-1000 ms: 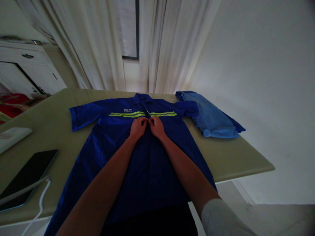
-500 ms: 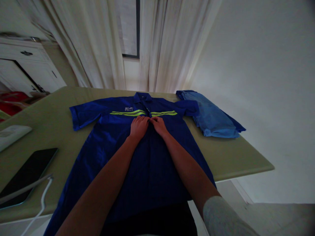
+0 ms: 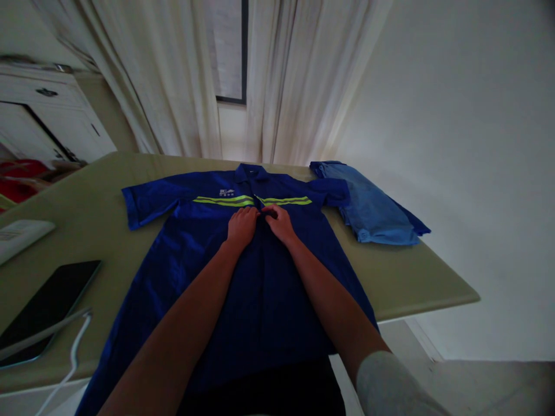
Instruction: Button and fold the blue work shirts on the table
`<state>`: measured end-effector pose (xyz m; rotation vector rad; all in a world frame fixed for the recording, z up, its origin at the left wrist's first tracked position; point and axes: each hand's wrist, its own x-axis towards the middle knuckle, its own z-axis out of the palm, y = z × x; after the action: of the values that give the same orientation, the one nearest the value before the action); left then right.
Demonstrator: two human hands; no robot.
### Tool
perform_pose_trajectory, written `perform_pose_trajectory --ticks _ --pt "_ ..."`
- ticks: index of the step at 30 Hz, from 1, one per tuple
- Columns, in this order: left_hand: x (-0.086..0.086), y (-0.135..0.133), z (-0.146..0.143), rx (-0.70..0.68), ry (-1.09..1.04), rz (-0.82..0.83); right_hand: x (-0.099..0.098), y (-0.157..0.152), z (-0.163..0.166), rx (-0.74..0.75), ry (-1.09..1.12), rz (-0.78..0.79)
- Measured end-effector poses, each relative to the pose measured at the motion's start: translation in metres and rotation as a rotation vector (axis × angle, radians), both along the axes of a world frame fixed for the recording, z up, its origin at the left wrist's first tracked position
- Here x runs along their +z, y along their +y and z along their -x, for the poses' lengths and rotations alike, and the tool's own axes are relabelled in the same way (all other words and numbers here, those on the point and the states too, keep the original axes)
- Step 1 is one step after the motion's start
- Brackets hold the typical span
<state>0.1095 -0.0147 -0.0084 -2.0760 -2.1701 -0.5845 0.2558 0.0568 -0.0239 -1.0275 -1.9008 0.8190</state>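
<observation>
A dark blue short-sleeved work shirt (image 3: 182,271) with yellow-green reflective stripes lies spread face up on the pale green table (image 3: 411,277), collar away from me. My left hand (image 3: 241,226) and my right hand (image 3: 280,222) meet at the shirt's front placket just below the stripes. Both have their fingers curled and pinched on the fabric edges at the centre. The fingertips are partly hidden, so I cannot see a button.
A folded lighter blue garment (image 3: 373,211) lies at the table's far right. A dark tablet (image 3: 43,309) with a white cable (image 3: 69,361) sits near the left front edge, a white flat object (image 3: 19,237) behind it. White curtains (image 3: 277,81) and a white cabinet (image 3: 47,115) stand beyond.
Both hands have stayed at the placket, with only small finger shifts. The view has drifted slightly.
</observation>
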Motion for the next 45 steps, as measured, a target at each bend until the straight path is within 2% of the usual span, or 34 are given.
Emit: perform_pose_trajectory --ticks 5,9,14,19,23,27,31,34,39,43,45 --pt "-0.006 0.002 0.002 -0.021 -0.044 -0.016 0.008 -0.006 0.002 -0.069 -0.105 -0.096" --pt "-0.011 0.016 0.011 -0.04 -0.091 0.039 0.026 -0.023 0.0 -0.134 -0.371 -0.061" --pt "-0.009 0.031 0.022 -0.039 -0.097 0.013 0.037 -0.06 -0.011 -0.072 -0.636 -0.06" --pt "-0.002 0.024 0.018 -0.036 -0.041 -0.102 0.028 -0.079 -0.013 -0.112 -0.585 -0.094" --pt "0.001 0.013 0.012 -0.084 0.009 0.0 0.025 -0.07 -0.015 -0.012 -0.579 -0.084" --pt "-0.004 0.005 0.015 -0.084 0.036 0.054 0.025 -0.062 -0.02 0.085 -0.555 -0.071" --pt "-0.015 -0.012 0.024 -0.185 -0.065 0.037 0.028 -0.063 -0.021 0.178 -0.565 -0.067" --pt "-0.018 -0.026 0.03 -0.292 -0.139 0.032 0.032 -0.062 -0.024 0.245 -0.518 -0.022" --pt "-0.007 -0.034 0.036 -0.46 -0.223 0.131 0.035 -0.06 -0.033 0.181 -0.508 -0.022" --pt "0.001 -0.034 0.036 -0.457 -0.254 0.152 0.035 -0.065 -0.033 0.225 -0.588 -0.034" --pt "0.004 -0.035 0.035 -0.452 -0.28 0.164 0.035 -0.067 -0.031 0.197 -0.631 -0.041"
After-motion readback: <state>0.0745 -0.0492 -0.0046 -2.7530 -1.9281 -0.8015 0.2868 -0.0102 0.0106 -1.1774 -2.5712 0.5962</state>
